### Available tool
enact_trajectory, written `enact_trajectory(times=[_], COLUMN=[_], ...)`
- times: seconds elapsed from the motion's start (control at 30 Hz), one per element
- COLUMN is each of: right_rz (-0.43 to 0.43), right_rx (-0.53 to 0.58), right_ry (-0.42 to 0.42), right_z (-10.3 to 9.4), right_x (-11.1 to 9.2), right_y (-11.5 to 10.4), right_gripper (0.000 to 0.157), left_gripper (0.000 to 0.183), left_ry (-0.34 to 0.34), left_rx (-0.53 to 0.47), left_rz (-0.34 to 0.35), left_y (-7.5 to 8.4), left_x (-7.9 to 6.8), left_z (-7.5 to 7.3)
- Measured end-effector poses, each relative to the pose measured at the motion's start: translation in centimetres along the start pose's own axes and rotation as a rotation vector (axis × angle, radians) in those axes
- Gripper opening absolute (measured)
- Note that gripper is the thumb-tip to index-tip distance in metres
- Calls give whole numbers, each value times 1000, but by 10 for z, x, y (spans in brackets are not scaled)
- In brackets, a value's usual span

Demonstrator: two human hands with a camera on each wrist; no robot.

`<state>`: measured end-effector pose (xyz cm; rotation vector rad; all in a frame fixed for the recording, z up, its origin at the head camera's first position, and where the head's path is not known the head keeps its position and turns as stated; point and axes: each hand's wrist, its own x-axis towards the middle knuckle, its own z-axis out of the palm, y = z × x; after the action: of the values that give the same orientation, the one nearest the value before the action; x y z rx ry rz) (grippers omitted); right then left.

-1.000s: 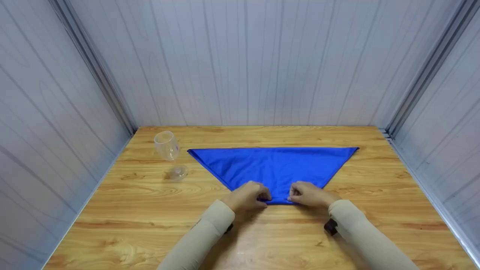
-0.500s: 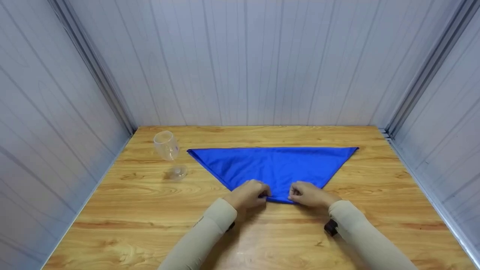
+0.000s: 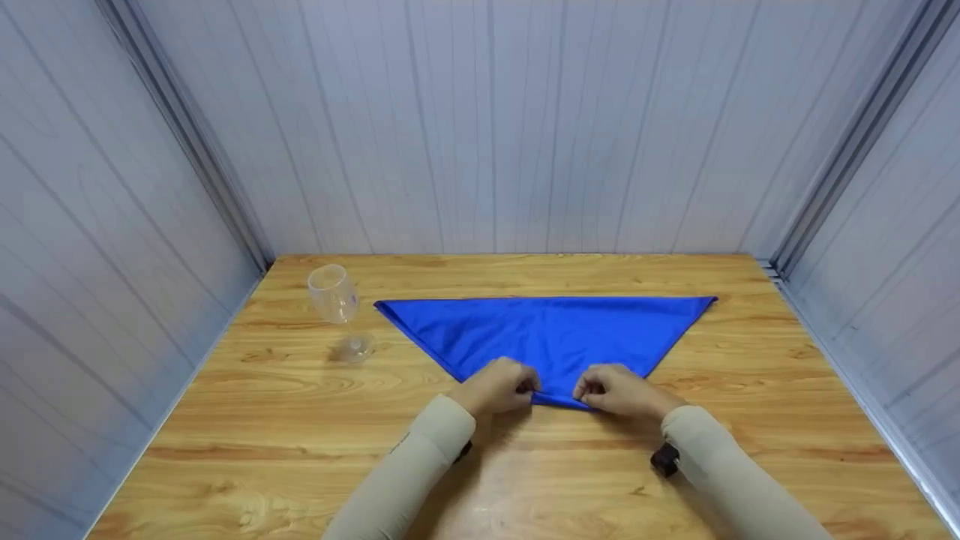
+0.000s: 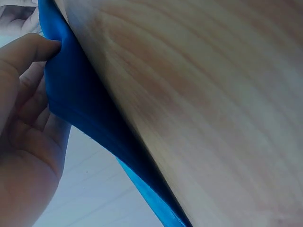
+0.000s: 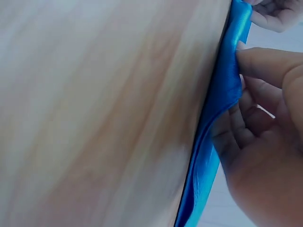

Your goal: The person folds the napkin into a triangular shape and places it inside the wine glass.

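A blue cloth (image 3: 555, 337) lies folded on the table, its long straight edge at the back and its short edge towards the person. At that near edge the left hand (image 3: 499, 386) pinches the cloth between thumb and curled fingers. The right hand (image 3: 619, 390) pinches the same edge a little to the right. Between the hands the edge is slightly raised in a narrow roll. In the left wrist view the thumb presses the cloth (image 4: 80, 80) against the fingers. The right wrist view shows the cloth (image 5: 222, 85) likewise held under the thumb.
To the left of the cloth a clear stemmed glass (image 3: 334, 296) stands upright on the wooden table (image 3: 262, 450). Pale panel walls (image 3: 487, 127) enclose the table at the back and both sides.
The near edge of the cloth between the hands has lifted slightly off the table and turned up. The left hand has shifted a little; the right hand stays almost in place.
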<state>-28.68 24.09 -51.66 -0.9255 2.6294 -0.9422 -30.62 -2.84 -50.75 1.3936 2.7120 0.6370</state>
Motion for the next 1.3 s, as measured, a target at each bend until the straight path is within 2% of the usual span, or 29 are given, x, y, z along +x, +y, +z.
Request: enact_trajectory(times=[0.17, 0.37, 0.53, 0.7, 0.9, 1.03, 1.3], right_rz=[-42, -1, -21, -31, 4, 14, 86], right_rx=[-75, -153, -206, -183, -101, -84, -47], right_ry=[17, -3, 39, 41, 14, 9, -36], right_z=[-1, -1, 2, -1, -7, -7, -9], right_x=[-6, -14, -11, -4, 2, 5, 11], right_y=[-4, -18, -19, -15, -7, -4, -2], right_gripper=[15, 14, 12, 9, 5, 5, 7], left_gripper=[13, 12, 11, 12, 12, 12, 8], left_ry=[12, 15, 25, 24, -3, -25, -37], left_rx=[-4, -12, -25, -61, -67, -78, -98], left_rz=[1, -16, -16, -74, -160, -209, -280], left_y=[0, -3, -4, -5, -6, -7, -7], left_x=[1, 1, 0, 1, 3, 5, 8], left_z=[1, 1, 1, 2, 3, 2, 1])
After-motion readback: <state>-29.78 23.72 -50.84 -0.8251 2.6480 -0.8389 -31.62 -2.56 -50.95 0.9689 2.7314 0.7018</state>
